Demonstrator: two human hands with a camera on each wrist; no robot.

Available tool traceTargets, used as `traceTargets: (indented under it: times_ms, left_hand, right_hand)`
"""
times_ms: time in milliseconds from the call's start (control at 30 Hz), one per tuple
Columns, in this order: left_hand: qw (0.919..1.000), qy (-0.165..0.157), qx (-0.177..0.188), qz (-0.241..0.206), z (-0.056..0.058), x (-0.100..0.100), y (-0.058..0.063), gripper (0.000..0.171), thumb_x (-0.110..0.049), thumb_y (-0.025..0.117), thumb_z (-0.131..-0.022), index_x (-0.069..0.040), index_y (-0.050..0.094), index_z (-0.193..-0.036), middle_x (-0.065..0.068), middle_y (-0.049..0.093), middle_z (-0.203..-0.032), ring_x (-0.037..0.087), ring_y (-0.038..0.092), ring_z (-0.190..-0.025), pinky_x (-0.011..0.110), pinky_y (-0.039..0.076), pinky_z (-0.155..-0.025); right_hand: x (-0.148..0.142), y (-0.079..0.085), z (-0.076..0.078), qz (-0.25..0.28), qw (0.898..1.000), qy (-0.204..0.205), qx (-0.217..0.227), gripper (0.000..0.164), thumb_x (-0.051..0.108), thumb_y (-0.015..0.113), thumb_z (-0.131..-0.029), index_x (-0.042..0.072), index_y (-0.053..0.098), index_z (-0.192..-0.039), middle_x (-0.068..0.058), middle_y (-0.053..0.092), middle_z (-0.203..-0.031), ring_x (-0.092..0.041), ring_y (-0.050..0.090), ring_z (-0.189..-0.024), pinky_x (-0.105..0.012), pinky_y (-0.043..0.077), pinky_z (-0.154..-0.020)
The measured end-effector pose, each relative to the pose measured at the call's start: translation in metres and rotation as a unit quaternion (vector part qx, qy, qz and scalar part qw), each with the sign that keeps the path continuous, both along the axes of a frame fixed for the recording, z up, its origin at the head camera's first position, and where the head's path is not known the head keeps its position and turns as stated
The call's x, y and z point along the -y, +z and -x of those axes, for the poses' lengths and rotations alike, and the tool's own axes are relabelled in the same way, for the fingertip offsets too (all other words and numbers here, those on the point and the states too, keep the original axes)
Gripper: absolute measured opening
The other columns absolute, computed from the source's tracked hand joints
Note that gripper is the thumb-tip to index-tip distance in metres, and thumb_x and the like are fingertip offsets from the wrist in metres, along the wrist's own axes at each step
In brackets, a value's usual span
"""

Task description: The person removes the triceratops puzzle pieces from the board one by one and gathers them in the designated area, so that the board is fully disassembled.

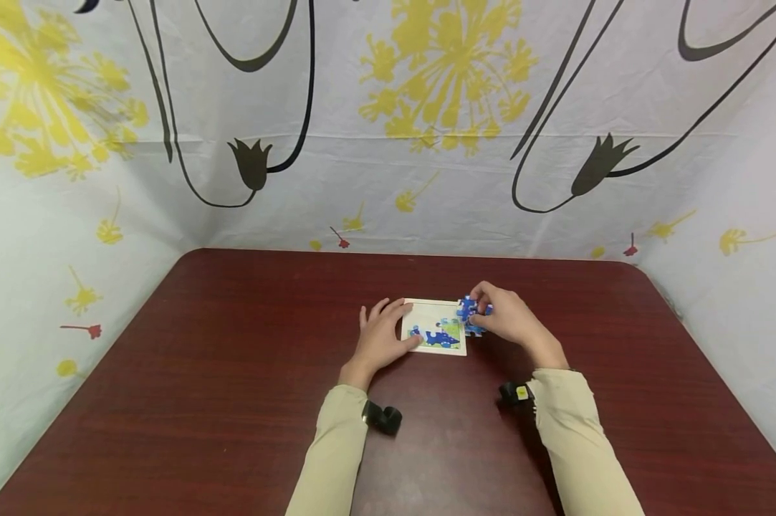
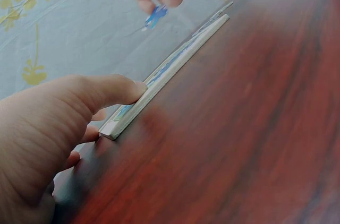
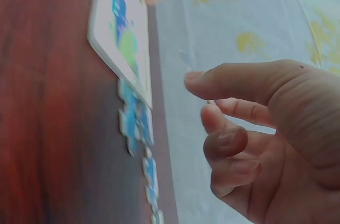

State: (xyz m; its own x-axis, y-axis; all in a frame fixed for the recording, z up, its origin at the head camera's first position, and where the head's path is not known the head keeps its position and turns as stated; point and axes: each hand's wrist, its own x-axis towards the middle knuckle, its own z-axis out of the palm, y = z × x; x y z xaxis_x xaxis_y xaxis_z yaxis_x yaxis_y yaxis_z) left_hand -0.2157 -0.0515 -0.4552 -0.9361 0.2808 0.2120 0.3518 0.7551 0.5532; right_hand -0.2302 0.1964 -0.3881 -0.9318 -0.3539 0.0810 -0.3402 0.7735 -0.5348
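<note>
A shallow white-edged puzzle tray (image 1: 442,351) lies on the table, with blue and green picture pieces (image 1: 441,338) fitted along its near part and bare board behind. My left hand (image 1: 382,335) rests at the tray's left side, its thumb (image 2: 125,90) pressing the near edge and a finger at the far left corner. Above the tray's right side, my right hand (image 1: 506,315) pinches a small blue puzzle piece (image 2: 155,17) between thumb and fingertips. Loose blue puzzle pieces (image 3: 130,120) lie just off the tray's right edge, partly hidden by that hand in the head view.
The dark red-brown table (image 1: 233,401) extends around the tray on all sides. A white cloth (image 1: 375,179) with yellow and grey flower prints hangs behind the table and along its sides. Small black cameras (image 1: 382,418) are strapped to both wrists.
</note>
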Motion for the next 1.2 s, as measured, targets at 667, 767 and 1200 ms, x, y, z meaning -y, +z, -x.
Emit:
traceTargets:
  times_ms: [667, 767, 1200]
  left_hand:
    - [1.0, 0.001, 0.004, -0.002, -0.001, 0.002, -0.001, 0.067, -0.044, 0.069, -0.079, -0.018, 0.049, -0.137, 0.002, 0.04, -0.143, 0.026, 0.025, -0.136, 0.058, 0.002, -0.106]
    - [1.0, 0.001, 0.003, -0.002, -0.001, 0.002, -0.002, 0.067, -0.044, 0.069, -0.079, -0.018, 0.049, -0.137, 0.002, 0.04, -0.143, 0.026, 0.025, -0.136, 0.058, 0.002, -0.106]
    - [0.9999, -0.006, 0.002, -0.009, 0.0, 0.001, -0.002, 0.066, -0.044, 0.069, -0.08, -0.018, 0.049, -0.137, 0.003, 0.04, -0.143, 0.026, 0.025, -0.136, 0.059, 0.001, -0.106]
  right_hand:
    - [-0.046, 0.006, 0.0, -0.008, 0.993, -0.022, 0.114, 0.029, 0.007, 0.072, -0.077, -0.002, 0.056, -0.1, -0.007, 0.053, -0.079, -0.021, 0.049, -0.071, -0.034, 0.042, -0.063]
    - [-0.047, 0.004, 0.001, -0.014, 0.992, -0.019, 0.121, 0.029, 0.008, 0.073, -0.076, -0.001, 0.056, -0.098, -0.006, 0.053, -0.078, -0.021, 0.049, -0.07, -0.033, 0.041, -0.063]
    - [-0.051, -0.004, 0.001, -0.006, 0.987, -0.017, 0.16, 0.03, 0.004, 0.073, -0.075, -0.003, 0.057, -0.099, -0.005, 0.052, -0.074, -0.02, 0.048, -0.066, -0.033, 0.041, -0.061]
